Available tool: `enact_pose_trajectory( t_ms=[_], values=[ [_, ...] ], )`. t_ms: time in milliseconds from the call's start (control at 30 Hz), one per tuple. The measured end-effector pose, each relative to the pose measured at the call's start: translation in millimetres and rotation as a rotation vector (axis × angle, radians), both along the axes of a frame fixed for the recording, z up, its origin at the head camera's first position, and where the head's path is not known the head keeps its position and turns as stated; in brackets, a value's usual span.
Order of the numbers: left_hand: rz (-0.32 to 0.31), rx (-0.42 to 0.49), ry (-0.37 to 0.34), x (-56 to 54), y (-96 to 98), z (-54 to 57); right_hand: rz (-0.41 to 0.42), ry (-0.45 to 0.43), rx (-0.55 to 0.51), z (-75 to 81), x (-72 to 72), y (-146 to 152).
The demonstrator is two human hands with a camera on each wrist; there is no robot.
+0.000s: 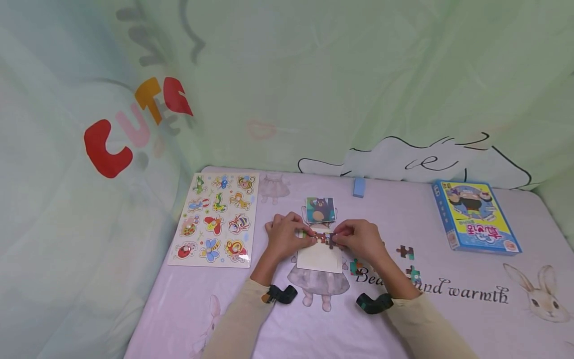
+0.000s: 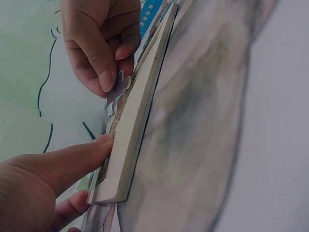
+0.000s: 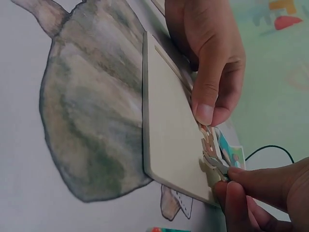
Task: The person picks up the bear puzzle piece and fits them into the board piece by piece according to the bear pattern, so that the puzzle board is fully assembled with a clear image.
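A pale puzzle board (image 1: 319, 260) lies in front of me, with brown bear-patterned jigsaw pieces (image 1: 320, 238) along its far part. At the left, my left hand (image 1: 287, 235) has thumb and index fingertips together on a jigsaw piece on the board, as the right wrist view shows. My right hand (image 1: 362, 240) pinches a dark jigsaw piece (image 1: 332, 241) between thumb and index finger, right against the joined pieces. In the left wrist view that piece (image 2: 116, 92) is tilted over the board (image 2: 133, 130). Just beyond the board is a picture card of a bear (image 1: 320, 210).
Loose jigsaw pieces lie to the right, among them a brown one (image 1: 405, 252) and a teal one (image 1: 413, 274); another (image 1: 356, 267) is beside the board. An insect picture board (image 1: 211, 219) lies left. A blue block (image 1: 358, 188) and a blue-yellow box (image 1: 477, 217) stand farther back.
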State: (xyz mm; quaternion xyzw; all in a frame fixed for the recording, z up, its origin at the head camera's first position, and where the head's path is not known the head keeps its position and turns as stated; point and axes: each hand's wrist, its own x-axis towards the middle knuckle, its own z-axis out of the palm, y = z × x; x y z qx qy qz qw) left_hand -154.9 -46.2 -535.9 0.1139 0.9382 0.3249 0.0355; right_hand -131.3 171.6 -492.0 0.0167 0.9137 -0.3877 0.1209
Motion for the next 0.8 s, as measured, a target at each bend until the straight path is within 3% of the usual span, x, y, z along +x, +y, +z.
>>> enact_pose_trajectory(
  t_ms=[300, 800],
  values=[
    [-0.004, 0.006, 0.006, 0.0, -1.7, -1.2, -0.028, 0.006, 0.043, -1.0, -3.2, -6.5],
    [-0.003, -0.008, 0.007, 0.7, -1.0, 2.5, -0.005, 0.124, 0.196, 3.8, -3.0, -13.0]
  ],
)
